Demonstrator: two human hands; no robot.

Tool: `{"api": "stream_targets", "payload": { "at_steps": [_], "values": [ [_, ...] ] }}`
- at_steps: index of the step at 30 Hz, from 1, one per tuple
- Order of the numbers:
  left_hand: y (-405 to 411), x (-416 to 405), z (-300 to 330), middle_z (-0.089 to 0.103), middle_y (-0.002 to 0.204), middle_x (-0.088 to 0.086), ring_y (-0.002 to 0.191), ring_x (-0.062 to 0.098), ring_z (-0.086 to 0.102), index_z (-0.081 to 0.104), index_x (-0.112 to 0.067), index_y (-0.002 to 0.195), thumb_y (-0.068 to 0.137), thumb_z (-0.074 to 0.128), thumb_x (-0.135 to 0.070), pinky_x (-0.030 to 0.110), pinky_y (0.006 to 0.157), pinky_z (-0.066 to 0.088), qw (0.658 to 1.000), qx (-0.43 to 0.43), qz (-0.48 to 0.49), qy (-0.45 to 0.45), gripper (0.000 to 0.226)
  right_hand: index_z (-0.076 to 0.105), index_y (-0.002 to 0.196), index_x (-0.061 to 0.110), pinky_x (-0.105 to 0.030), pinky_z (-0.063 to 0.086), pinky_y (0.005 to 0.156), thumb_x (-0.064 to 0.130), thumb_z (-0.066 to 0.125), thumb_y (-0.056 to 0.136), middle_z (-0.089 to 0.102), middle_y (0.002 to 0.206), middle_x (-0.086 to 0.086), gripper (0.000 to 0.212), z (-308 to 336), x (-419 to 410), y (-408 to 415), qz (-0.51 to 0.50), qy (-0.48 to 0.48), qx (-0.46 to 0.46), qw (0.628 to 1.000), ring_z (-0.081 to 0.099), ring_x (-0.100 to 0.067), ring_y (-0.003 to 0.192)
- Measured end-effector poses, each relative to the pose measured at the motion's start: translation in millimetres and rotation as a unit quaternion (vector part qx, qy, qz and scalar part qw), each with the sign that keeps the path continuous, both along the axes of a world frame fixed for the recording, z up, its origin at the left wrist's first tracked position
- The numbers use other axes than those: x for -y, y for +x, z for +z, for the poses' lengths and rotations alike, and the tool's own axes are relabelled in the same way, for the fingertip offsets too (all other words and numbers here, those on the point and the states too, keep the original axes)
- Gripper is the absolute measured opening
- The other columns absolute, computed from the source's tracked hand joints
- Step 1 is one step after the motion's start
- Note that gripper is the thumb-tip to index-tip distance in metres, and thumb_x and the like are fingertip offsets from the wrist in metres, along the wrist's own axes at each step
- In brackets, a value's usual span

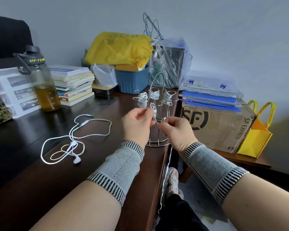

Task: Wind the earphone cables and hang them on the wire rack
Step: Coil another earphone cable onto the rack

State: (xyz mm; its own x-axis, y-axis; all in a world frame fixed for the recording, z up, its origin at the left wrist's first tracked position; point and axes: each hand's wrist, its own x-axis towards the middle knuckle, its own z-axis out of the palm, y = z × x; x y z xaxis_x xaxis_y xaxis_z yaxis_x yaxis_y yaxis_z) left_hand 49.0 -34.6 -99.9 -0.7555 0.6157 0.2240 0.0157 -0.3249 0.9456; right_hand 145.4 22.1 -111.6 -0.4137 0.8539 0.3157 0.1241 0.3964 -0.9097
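Earphone cable [165, 170] hangs vertically, pinched by left hand [137, 125] and right hand [177, 130] grip, before wire rack [157, 90].

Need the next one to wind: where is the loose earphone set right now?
Head view: the loose earphone set lies uncoiled on the dark table, left of both hands, in front of the water bottle.

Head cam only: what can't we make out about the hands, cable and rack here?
- Fingertip grip of left hand and right hand on the held cable: the hands' backs hide it.
- The cable's lower end: thin, lost against dark clothing under the desk edge.
- Rack base and lower posts: behind both hands.
- Count of wound bundles on the rack: too small, overlapping.
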Motion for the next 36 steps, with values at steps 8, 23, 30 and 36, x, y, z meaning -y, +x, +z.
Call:
{"api": "stream_targets", "payload": {
  "at_steps": [8, 23, 30, 36],
  "values": [
    [-2, -2, -1, 0.053, 0.045, -0.012, 0.039, 0.003, 0.042, 0.066, -0.018, 0.06, 0.086, 0.072, -0.026, 0.02, 0.049, 0.043, 0.999, 0.015, 0.017, -0.047, 0.027, 0.056, 0.051, 0.016, -0.019, 0.034, 0.045, 0.006, 0.06, 0.081, 0.046, 0.047, 0.0, 0.032, -1, -2, 3, 0.028, -0.03, -0.018, 0.999, 0.038, -0.008, 0.043],
    [1, -5, -3, 0.057, 0.052, -0.013, 0.043, 0.0, 0.043, 0.072, -0.012, 0.092, 0.088, 0.071, -0.013, 0.013, 0.046, 0.037, 0.998, 0.057, -0.029, 0.013, 0.005, 0.065, 0.063, 0.001, -0.02, 0.033, 0.045, 0.012, 0.063, 0.082, 0.048, 0.047, 0.0, 0.022, 11, -4, 6, -0.008, -0.028, 0.024, 0.999, 0.037, -0.009, 0.041],
    [3, -3, -2, 0.055, 0.048, -0.012, 0.043, 0.0, 0.048, 0.072, -0.013, 0.09, 0.087, 0.071, -0.012, 0.017, 0.04, 0.038, 0.999, 0.037, -0.031, 0.005, 0.004, 0.064, 0.059, 0.009, -0.022, 0.033, 0.049, 0.021, 0.067, 0.085, 0.041, 0.041, 0.01, 0.029, 22, -5, 7, -0.03, 0.005, 0.018, 0.999, 0.033, -0.006, 0.041],
    [3, -3, 0, 0.062, 0.055, -0.012, 0.048, -0.002, 0.055, 0.072, -0.018, 0.084, 0.085, 0.072, -0.008, 0.016, 0.045, 0.044, 0.999, 0.026, -0.024, 0.013, 0.01, 0.06, 0.058, 0.013, -0.017, 0.031, 0.042, 0.019, 0.064, 0.087, 0.036, 0.033, 0.014, 0.029, 30, -2, 8, -0.044, 0.019, 0.02, 0.999, 0.031, -0.003, 0.034]
  ]
}}
